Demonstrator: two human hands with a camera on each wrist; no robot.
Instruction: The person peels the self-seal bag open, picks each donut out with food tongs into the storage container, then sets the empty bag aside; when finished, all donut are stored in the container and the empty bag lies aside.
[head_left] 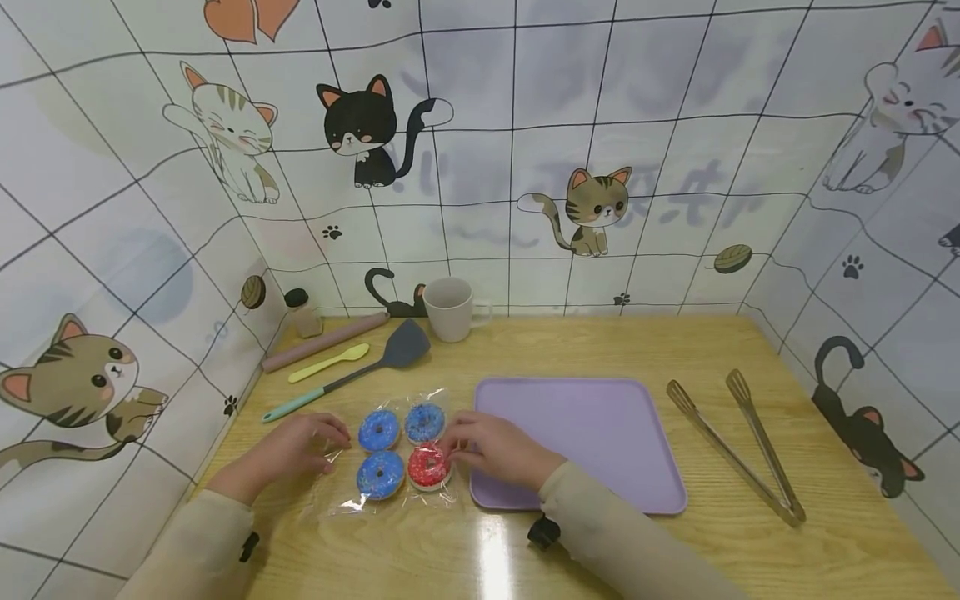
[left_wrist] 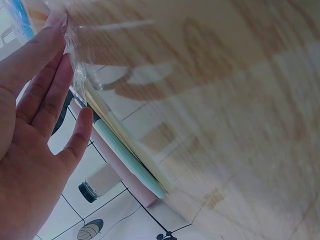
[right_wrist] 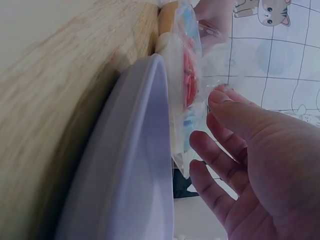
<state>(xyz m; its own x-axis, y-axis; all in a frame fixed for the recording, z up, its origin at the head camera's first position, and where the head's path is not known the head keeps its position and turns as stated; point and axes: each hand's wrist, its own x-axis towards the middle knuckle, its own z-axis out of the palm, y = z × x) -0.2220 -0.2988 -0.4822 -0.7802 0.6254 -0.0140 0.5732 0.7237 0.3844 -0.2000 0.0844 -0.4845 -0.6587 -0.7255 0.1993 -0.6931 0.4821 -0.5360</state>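
Two blue toy donuts [head_left: 379, 475], a darker blue one [head_left: 425, 422] and a red one [head_left: 430, 466] lie grouped on the table in clear plastic wrapping [head_left: 352, 505]. My left hand [head_left: 292, 450] is at the wrapping's left side, its loosely bent fingers touching the film [left_wrist: 80, 80]. At the red donut's right edge, my right hand [head_left: 498, 446] pinches the wrapping between thumb and forefinger. The right wrist view shows its other fingers loosely bent beside the red donut [right_wrist: 190, 75]. A purple tray [head_left: 577, 442] lies under and beside the right hand.
Metal tongs [head_left: 750, 458] lie spread at the right. Back left are a spatula [head_left: 405, 343], a yellow spoon [head_left: 330, 363], a rolling pin [head_left: 326, 342], a black-capped jar [head_left: 303, 315] and a mug [head_left: 450, 310]. Cat-patterned walls [head_left: 480, 167] border the table.
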